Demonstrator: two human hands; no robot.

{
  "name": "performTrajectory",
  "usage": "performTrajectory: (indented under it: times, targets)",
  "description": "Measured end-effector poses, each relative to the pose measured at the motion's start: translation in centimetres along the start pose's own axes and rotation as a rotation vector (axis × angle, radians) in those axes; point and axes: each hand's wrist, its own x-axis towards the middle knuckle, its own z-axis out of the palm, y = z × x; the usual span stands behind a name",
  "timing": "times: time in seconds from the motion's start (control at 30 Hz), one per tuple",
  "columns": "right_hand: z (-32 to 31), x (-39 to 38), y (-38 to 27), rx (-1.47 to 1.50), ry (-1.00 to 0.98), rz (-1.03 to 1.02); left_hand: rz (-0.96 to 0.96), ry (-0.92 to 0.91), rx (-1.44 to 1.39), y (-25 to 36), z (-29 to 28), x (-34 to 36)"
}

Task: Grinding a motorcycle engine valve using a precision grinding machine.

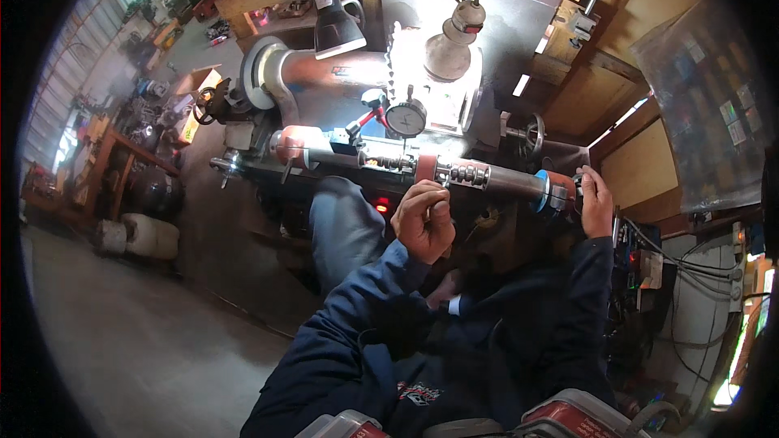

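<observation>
Steel shaft (471, 174) below dial gauge (406, 118), L hand (423, 223) curled lower still, R hand (597, 201) by red end fitting (560, 191) to gauge's right, both grips can't tell; poss. L knuckle bump cd skew rdg.

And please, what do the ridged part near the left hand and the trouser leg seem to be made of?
Ridged part: probably metal, polished, from its bright, mirror-like glints.
Trouser leg: matte cloth, possibly denim, judging by its faded blue and soft folds.

Left grip (423, 223) near the round dial gauge (406, 118), right grip (596, 203) at the orange end block (561, 185)
</observation>
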Motion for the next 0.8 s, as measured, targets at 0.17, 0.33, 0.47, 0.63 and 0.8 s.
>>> performTrajectory:
  times: [0.17,0.33,0.47,0.63,0.8]
  targets:
    - [-0.6,1.9,-0.3,-0.075,-0.107,0.071,0.004,-0.239,0.032,1.3,0.3,-1.0]
    - [-1.2,4.3,-0.2,-0.217,-0.290,0.151,0.075,-0.389,-0.078,2.3,1.3,-2.1]
    - [-1.4,4.6,1.4,-0.111,-0.283,0.236,0.062,-0.434,-0.086,2.3,1.5,-2.4]
    - [-1.5,2.6,7.9,0.299,-0.178,0.232,0.074,-0.380,-0.049,2.0,1.3,-2.4]
    - [1.1,-1.9,14.1,-0.035,0.061,-0.098,0.041,-0.365,-0.048,1.9,1.2,-2.4]
